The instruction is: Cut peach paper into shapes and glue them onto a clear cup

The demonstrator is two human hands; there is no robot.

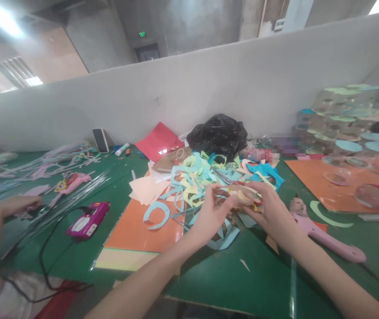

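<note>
A blurred pale piece (244, 195) is sitting right of centre, both grips, left hand (216, 212) and right hand (269, 206), pinching it. Scissors (223, 176) are pointing into paper scraps (194, 177) just beyond; careless shifting could be snagging strips or nicking fingers.

Paper scraps (194, 172) block ahead; near tabletop (216, 277) allows passage.

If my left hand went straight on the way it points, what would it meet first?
Your left hand points toward your right hand, so it would likely meet that first, across the small pale piece between them. Exact depth is unclear.
</note>
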